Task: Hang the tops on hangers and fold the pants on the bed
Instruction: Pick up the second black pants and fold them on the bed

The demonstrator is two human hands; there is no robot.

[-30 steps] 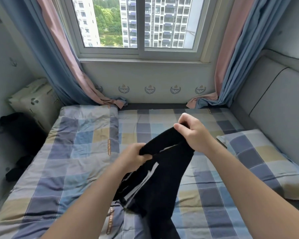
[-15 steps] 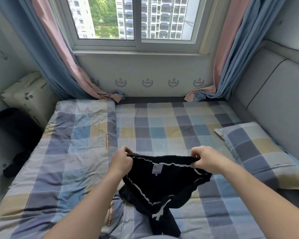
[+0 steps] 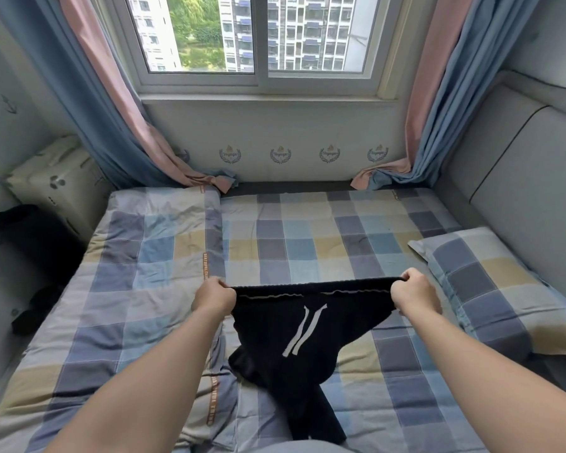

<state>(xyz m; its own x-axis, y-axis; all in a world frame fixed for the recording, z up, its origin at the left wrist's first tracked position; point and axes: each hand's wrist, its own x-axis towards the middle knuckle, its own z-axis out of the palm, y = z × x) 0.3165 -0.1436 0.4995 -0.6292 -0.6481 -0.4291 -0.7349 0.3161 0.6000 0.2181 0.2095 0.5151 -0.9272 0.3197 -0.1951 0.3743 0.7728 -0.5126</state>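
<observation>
Both hands have drawn apart since half a second ago, pulling the black drawstring pants (image 3: 303, 335) taut at the waistband. Left hand (image 3: 213, 296) and right hand (image 3: 414, 294) each grip one waistband end, fingers curled. Waistband runs left-right between them; legs trail toward the person over the checked bed (image 3: 307, 237).
</observation>
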